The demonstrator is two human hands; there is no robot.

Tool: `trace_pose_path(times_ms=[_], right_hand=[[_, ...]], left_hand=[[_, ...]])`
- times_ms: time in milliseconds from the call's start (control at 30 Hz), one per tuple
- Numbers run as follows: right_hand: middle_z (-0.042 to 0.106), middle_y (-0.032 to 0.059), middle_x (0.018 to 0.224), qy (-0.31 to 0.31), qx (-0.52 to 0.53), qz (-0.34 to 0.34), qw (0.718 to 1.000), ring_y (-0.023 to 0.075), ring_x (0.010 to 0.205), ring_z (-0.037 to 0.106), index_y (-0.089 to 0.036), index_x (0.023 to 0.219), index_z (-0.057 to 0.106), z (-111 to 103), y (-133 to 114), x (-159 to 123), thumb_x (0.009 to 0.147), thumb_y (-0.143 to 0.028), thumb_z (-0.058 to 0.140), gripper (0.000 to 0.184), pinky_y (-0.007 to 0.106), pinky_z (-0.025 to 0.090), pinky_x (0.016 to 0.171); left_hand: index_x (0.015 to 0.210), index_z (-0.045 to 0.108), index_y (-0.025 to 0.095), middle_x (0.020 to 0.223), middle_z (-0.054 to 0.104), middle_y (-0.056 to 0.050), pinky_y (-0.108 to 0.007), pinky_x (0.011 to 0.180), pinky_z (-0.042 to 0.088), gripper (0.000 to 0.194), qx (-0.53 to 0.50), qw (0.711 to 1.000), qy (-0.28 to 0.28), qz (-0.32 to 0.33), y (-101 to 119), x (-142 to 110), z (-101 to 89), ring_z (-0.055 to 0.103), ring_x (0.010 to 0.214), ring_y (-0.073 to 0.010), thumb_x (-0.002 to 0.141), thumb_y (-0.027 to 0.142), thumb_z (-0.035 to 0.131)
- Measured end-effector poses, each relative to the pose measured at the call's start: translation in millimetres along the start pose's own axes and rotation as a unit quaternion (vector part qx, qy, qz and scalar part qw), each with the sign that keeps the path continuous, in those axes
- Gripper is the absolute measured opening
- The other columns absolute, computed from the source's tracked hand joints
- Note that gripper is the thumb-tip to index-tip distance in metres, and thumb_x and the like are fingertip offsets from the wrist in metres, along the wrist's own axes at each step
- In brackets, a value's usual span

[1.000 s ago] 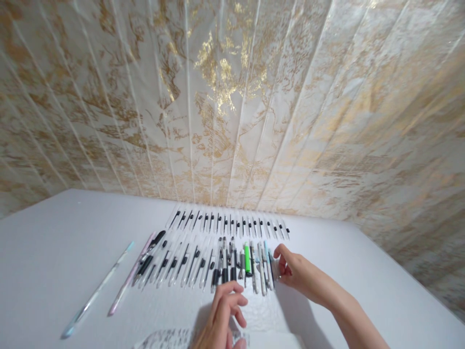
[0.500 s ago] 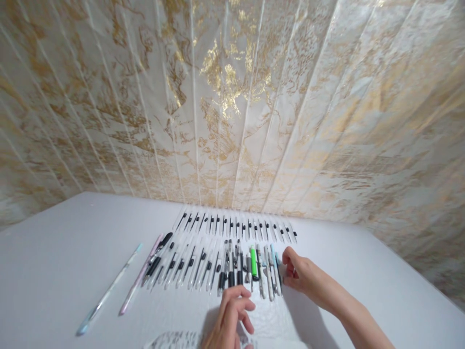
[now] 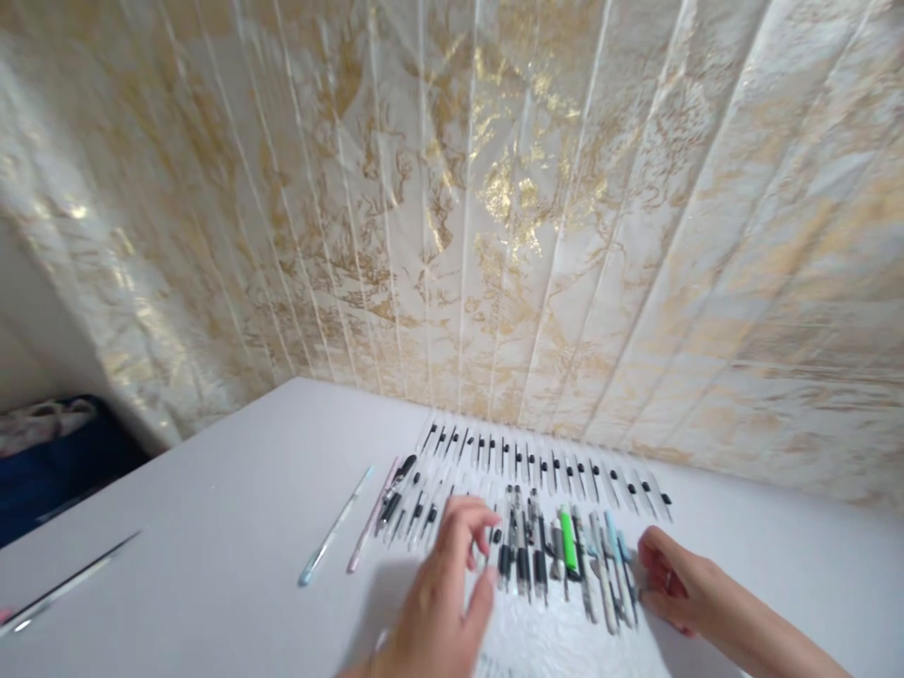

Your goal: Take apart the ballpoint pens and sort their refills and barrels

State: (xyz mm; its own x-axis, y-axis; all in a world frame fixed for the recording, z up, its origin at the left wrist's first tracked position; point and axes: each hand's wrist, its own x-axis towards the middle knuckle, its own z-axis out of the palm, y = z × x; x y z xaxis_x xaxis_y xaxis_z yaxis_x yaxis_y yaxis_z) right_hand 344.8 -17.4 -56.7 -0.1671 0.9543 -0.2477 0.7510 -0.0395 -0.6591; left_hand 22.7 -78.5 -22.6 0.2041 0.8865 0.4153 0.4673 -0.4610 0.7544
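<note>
A row of pens (image 3: pixel 523 551) lies side by side on a white table, several with black grips. Among them are a bright green highlighter (image 3: pixel 567 539) and pale blue and white pens (image 3: pixel 613 556) at the right end. Over the left part of this row, my left hand (image 3: pixel 442 584) hovers with bent fingers and its thumb apart, holding nothing, and hides some of the pens. At the row's right end rests my right hand (image 3: pixel 682 579), its fingers curled in beside the last pen. No object shows in it.
Behind is a second row of clear pens with black clips (image 3: pixel 543 466). To the left lie a light blue pen (image 3: pixel 335 527), a pink pen (image 3: pixel 373 518) and a long thin dark-and-white item (image 3: pixel 71 584). A gold-patterned curtain (image 3: pixel 452 235) hangs at the table's back edge.
My view has turned left, so everything shifts right in the picture. My left hand has moved forward and left over the pens. The right hand stays at the row's end.
</note>
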Motion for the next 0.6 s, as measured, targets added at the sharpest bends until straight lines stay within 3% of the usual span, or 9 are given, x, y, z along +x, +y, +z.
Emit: trace_pose_path(times_ms=[67,133,233,300,367,433,500,600], right_hand=[[0.046,-0.0071,0.056,-0.012,0.039,-0.001,0.999,0.0106,0.045,0.046,-0.025,0.071,0.036,0,1,0,0.068,-0.020,0.058,0.022,0.022,0.036,0.043],[0.046,-0.0063,0.057,-0.019,0.059,0.007,0.998,0.0115,0.047,0.048,-0.025,0.071,0.038,-2,4,0,0.070,-0.028,0.061,0.023,0.022,0.038,0.043],[0.048,-0.0046,0.053,-0.022,0.027,0.023,0.999,0.0130,0.047,0.049,-0.024,0.071,0.039,-8,4,-2,0.076,-0.034,0.058,0.021,0.023,0.040,0.043],[0.050,-0.0029,0.053,-0.005,0.002,0.016,1.000,0.0137,0.047,0.050,-0.024,0.071,0.041,-15,-2,-6,0.078,-0.036,0.056,0.020,0.024,0.040,0.044],[0.052,-0.0019,0.056,0.014,0.006,-0.008,1.000,0.0136,0.049,0.051,-0.023,0.070,0.044,-22,-16,-15,0.078,-0.040,0.057,0.024,0.024,0.040,0.046],[0.050,-0.0025,0.057,0.009,0.045,-0.038,0.998,0.0126,0.049,0.048,-0.022,0.069,0.046,-21,-39,-29,0.078,-0.047,0.059,0.029,0.024,0.039,0.048],[0.047,-0.0037,0.058,-0.029,0.120,-0.064,0.990,0.0118,0.050,0.045,-0.022,0.073,0.051,-10,-67,-46,0.079,-0.056,0.057,0.036,0.024,0.038,0.049],[0.048,-0.0041,0.063,-0.077,0.283,-0.099,0.951,0.0113,0.051,0.044,-0.022,0.096,0.054,26,-102,-65,0.076,-0.067,0.059,0.049,0.024,0.037,0.049]], left_hand=[[0.114,0.041,0.024,0.108,0.052,-0.006,-0.035,0.088,0.047,0.029,0.127,0.989,0.062,-0.032,-15,3,-37.6,0.056,0.096,-0.0193,0.088,0.012,0.036],[0.109,0.044,0.021,0.108,0.053,-0.009,-0.041,0.093,0.045,0.021,0.240,0.965,0.082,-0.062,-35,-3,-69.4,0.054,0.103,-0.0236,0.090,0.020,0.034],[0.092,0.051,0.018,0.096,0.057,-0.011,-0.045,0.084,0.046,0.019,0.401,0.903,0.018,-0.153,-61,-21,-100.0,0.057,0.094,-0.0291,0.088,0.026,0.034],[0.081,0.052,0.019,0.089,0.059,-0.012,-0.045,0.080,0.046,0.024,0.482,0.857,-0.022,-0.180,-68,-29,-113.1,0.057,0.087,-0.0308,0.088,0.025,0.030],[0.073,0.049,0.022,0.082,0.059,-0.011,-0.043,0.077,0.045,0.027,0.506,0.840,-0.016,-0.196,-66,-31,-122.3,0.058,0.082,-0.0297,0.088,0.024,0.027],[0.071,0.043,0.024,0.074,0.056,-0.006,-0.037,0.072,0.045,0.026,0.449,0.869,0.025,-0.205,-56,-28,-122.3,0.058,0.073,-0.0252,0.090,0.026,0.025],[0.077,0.041,0.025,0.067,0.050,0.001,-0.029,0.064,0.044,0.025,0.324,0.923,0.044,-0.201,-40,-24,-104.7,0.055,0.063,-0.0202,0.094,0.033,0.023],[0.083,0.040,0.027,0.060,0.043,0.006,-0.024,0.050,0.036,0.029,0.118,0.973,-0.070,-0.187,-10,-24,-44.4,0.047,0.053,-0.0166,0.096,0.043,0.019]])
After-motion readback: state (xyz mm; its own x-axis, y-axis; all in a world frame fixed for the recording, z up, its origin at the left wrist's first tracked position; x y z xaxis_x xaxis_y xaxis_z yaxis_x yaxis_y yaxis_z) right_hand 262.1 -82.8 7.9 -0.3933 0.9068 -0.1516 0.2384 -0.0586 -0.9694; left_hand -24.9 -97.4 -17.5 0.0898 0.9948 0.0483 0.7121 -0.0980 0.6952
